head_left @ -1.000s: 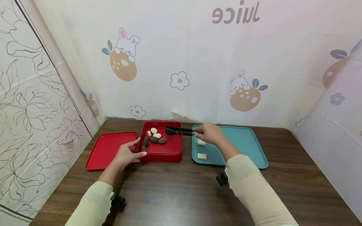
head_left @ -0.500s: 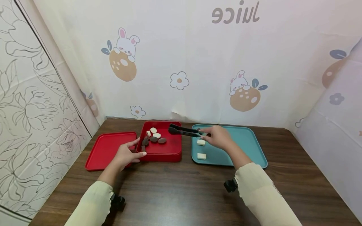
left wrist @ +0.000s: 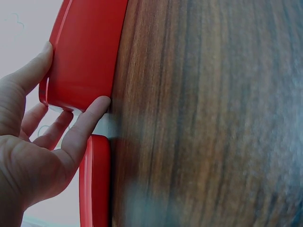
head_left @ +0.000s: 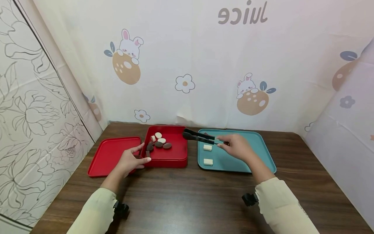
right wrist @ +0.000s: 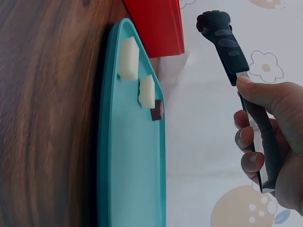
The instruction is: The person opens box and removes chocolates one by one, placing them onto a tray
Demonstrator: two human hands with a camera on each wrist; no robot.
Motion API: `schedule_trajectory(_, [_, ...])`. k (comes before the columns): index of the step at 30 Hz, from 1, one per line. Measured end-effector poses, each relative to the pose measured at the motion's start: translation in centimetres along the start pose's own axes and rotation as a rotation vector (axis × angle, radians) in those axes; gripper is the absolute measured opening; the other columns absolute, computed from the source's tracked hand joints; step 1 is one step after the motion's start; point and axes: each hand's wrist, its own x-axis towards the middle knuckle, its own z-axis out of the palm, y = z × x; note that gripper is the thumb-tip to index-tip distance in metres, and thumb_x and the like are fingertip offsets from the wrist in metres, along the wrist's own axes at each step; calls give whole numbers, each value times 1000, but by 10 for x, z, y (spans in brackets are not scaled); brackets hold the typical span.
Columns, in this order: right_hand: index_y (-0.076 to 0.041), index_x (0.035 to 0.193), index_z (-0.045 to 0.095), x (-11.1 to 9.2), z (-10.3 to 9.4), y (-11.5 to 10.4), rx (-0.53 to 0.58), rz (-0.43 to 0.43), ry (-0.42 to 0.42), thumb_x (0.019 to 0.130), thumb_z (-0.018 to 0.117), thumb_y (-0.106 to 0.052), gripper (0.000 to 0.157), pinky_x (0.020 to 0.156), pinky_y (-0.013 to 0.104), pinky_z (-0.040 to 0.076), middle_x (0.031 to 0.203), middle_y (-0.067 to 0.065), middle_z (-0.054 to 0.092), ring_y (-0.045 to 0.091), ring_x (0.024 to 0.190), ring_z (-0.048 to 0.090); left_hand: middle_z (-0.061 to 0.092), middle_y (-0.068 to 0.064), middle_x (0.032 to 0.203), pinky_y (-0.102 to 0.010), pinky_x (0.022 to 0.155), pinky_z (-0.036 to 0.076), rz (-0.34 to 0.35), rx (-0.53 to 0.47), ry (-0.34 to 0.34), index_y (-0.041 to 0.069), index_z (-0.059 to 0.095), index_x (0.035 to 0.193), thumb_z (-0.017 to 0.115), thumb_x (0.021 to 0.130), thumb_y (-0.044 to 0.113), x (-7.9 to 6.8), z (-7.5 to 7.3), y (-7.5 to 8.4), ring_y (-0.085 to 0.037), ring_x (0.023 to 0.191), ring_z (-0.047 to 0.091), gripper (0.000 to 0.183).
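My left hand (head_left: 130, 160) rests its fairly straight, spread fingers and thumb against the left front corner of the red box (head_left: 172, 163). In the left wrist view the box's wall (left wrist: 87, 52) meets those fingertips. Inside the box lie white ovals (head_left: 161, 140), dark brown ovals (head_left: 167, 146) and some other small brown pieces. My right hand (head_left: 237, 148) grips black-tipped tongs (head_left: 201, 137) by their metal arms, with the tips raised between the box and the teal tray (head_left: 242, 164). The tong tips (right wrist: 215, 23) stand close together, nothing showing between them.
On the teal tray's left side lie two cream blocks (head_left: 208, 162) and a dark brown piece (right wrist: 157, 110). A flat red tray (head_left: 112, 152) sits left of the box. A printed curtain (head_left: 187, 107) hangs behind the wooden table (head_left: 175, 198).
My right hand has drawn the tongs to the right, away from over the red box to the tray's left edge. My left hand stays at the box corner.
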Motion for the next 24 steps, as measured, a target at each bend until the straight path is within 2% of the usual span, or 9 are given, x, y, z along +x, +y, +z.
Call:
schedule_trajectory(8, [-5, 124, 67, -15, -4, 12, 6, 17, 31, 92, 70, -17, 35, 47, 29, 33, 58, -7, 48, 12, 53, 40, 30, -18, 153, -39, 75, 59, -1, -2, -1, 24, 37, 152, 85, 74, 26, 1, 0, -1, -39, 120, 49, 91])
schedule_trajectory(18, [-1, 125, 65, -32, -12, 28, 32, 55, 75, 93, 68, -15, 35, 46, 28, 34, 60, -5, 48, 13, 54, 40, 31, -18, 152, -38, 76, 59, -3, 3, -3, 23, 37, 152, 85, 75, 26, 1, 0, -1, -39, 120, 49, 91])
schedule_trajectory(24, [-6, 127, 66, -44, -13, 37, -34, 97, 116, 94, 67, -23, 37, 44, 28, 30, 62, -7, 50, 13, 55, 40, 31, -18, 152, -39, 76, 59, -3, -1, -3, 23, 37, 152, 85, 75, 26, 2, 0, -1, -39, 122, 47, 91])
